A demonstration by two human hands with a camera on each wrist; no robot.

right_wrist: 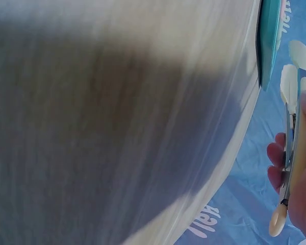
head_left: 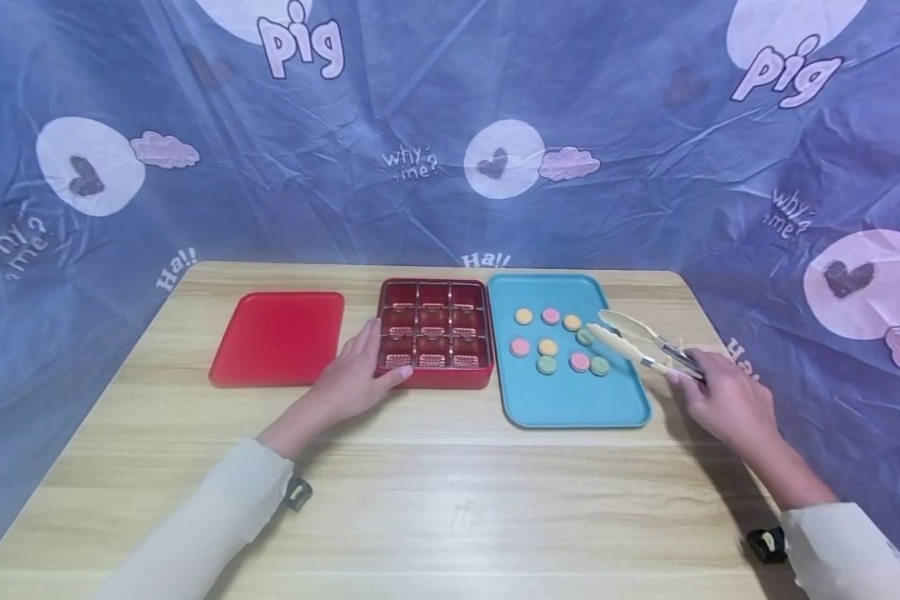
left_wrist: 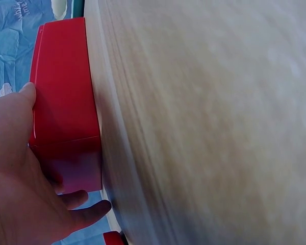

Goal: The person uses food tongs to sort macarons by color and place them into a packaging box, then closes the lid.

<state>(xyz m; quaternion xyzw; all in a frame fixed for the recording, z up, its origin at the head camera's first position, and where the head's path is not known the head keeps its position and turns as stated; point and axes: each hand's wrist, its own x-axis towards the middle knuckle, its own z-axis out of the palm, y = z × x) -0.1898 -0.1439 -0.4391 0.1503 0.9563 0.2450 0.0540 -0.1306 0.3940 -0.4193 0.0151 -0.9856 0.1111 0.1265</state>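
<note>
My left hand (head_left: 352, 379) rests against the front left corner of a dark red box (head_left: 435, 379), thumb at the front rim and fingers along the left side. Inside the box, a clear divider (head_left: 432, 329) forms a grid of bare compartments. In the left wrist view, the hand (left_wrist: 30, 168) touches the box's glossy wall (left_wrist: 66, 87). My right hand (head_left: 731, 404) grips cream-tipped tongs (head_left: 622, 346) with metal arms, their tips spread apart. Those tips hang over the right side of a blue tray (head_left: 570, 404), near a green macaron-like disc (head_left: 585, 337).
Several yellow, pink and green discs (head_left: 547, 347) lie scattered on the tray, which stands right beside the box. A flat red lid (head_left: 281, 337) lies on the left of the wooden table (head_left: 420, 492). A blue printed cloth (head_left: 435, 100) hangs behind.
</note>
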